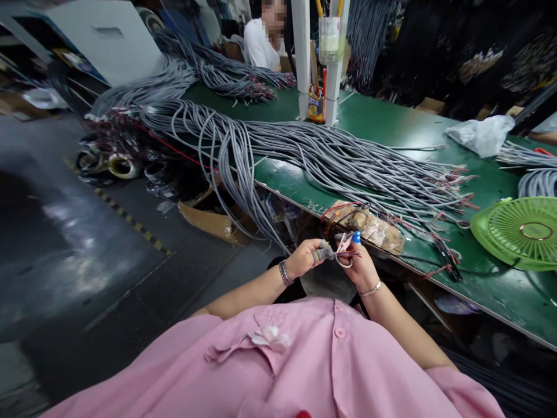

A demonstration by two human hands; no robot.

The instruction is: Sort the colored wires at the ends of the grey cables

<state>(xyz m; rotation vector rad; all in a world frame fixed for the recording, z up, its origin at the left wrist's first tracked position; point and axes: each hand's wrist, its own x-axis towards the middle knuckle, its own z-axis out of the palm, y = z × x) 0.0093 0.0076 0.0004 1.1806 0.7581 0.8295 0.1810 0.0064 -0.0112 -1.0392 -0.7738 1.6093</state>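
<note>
My left hand (306, 257) is closed in a pinch, its fingertips in greyish covers, at the end of a grey cable. Thin coloured wires (351, 254) fan out from that end toward my right hand (362, 268). A blue cover sits on my right thumb. Closed in that hand is a small pale pink hand tool (344, 242) whose exact kind I cannot make out; a whitish loop shows below it. Both hands are close together just off the table's front edge. Behind them lies a taped brown cardboard block (369, 227) with red and black wires on it.
A long bundle of grey cables (304, 142) covers the green table (391, 113), some hanging over its front edge. A green fan (533, 231) stands at right. White posts (301, 58) rise mid-table. A person (263, 43) in white is behind. A cardboard box (213, 219) sits below.
</note>
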